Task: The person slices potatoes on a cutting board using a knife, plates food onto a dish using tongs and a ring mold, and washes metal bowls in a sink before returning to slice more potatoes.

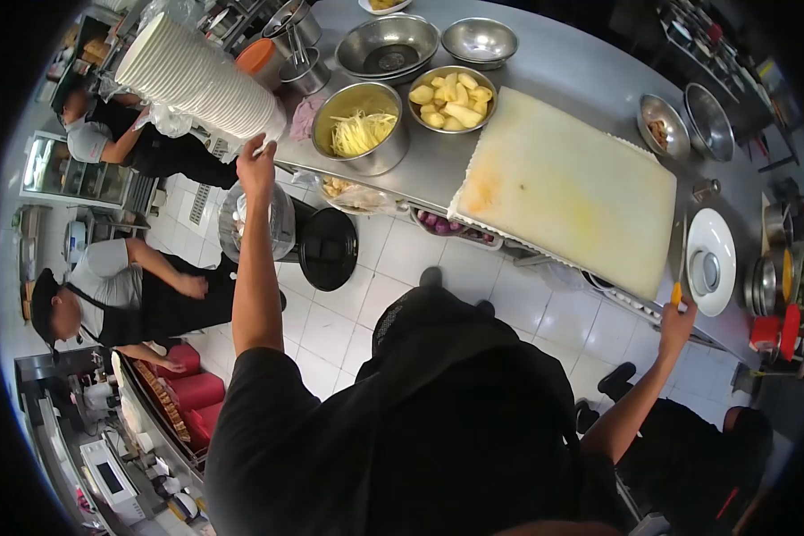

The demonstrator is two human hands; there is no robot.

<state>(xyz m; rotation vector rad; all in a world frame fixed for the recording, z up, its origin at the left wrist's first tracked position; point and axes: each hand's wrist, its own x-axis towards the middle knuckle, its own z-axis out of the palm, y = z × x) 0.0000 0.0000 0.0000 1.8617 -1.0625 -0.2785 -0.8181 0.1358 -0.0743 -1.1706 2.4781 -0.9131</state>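
My left hand (256, 168) is raised at the table's left end, beside the lower end of a tall, leaning stack of white tubs (201, 79). Its fingers are loosely bent and a little apart, with nothing visible in them. At the right, my right hand (677, 323) is closed round the yellow handle of a knife (676, 293), whose thin blade points away from me between the cutting board (567, 192) and a white oval plate (725, 234). A steel pot (363, 163) with pale yellow shreds and a steel bowl of peeled potatoes (453, 100) stand left of the board.
Steel bowls (387, 45) line the far side of the steel table. Under it hangs a basket with purple onions (447, 227). A black round lid (328, 250) is near the table's left end. Two co-workers (107, 290) stand left; another person (697, 456) is close behind at right.
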